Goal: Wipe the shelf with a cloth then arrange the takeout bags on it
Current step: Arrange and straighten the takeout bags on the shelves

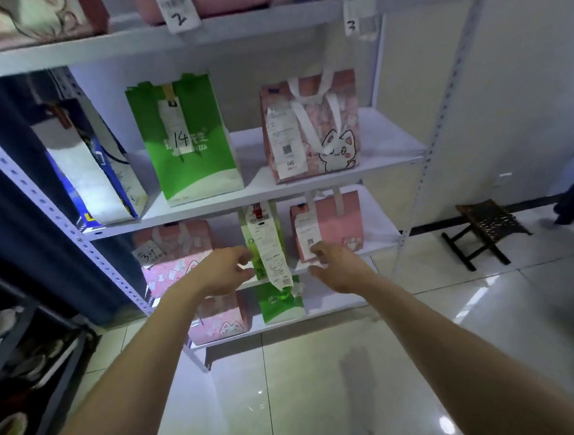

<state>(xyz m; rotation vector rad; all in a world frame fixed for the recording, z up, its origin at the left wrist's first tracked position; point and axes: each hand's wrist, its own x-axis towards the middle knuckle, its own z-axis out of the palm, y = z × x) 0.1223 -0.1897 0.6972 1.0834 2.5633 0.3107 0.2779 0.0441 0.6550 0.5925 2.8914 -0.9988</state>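
A: Whereabouts on the shelving unit [386,141], the two hands?
B: Both stretched out to the front edge of the third board down. Left hand [226,272] just left of the narrow green bag [250,244], fingers loosely curled, thumb apart, gripping nothing. Cannot tell whether touching the bag.
A: And the right hand [337,268]?
B: Just right of that same bag, by the lower left corner of the right pink bag [337,220]. Fingers half curled, holding nothing.
A: Anything hanging off the green one?
B: A long printed receipt [271,253], trailing down past the board's front edge, between the two hands.
A: Rest of that board?
B: Left pink bag [175,257] at the left end, with a handwritten slip on top.
A: One board up?
B: Three takeout bags upright in a row, apart from one another: blue and white bag [89,171] at the left end, green bag marked 14 [190,139] mid-board, pink cat bag [319,125] toward the right, white handles drooping over its front.
A: Lowest board?
B: Low pink bag [221,322] and low green bag [278,303] side by side, partly hidden behind the hands.
A: Top board?
B: Blurred pink bags, with slip marked 2 [178,16] and slip marked 3 [352,23] hanging over the front edge.
A: Beside the unit?
B: Small dark stool [485,229] on the glossy tiled floor [326,386], off to the right, well apart.
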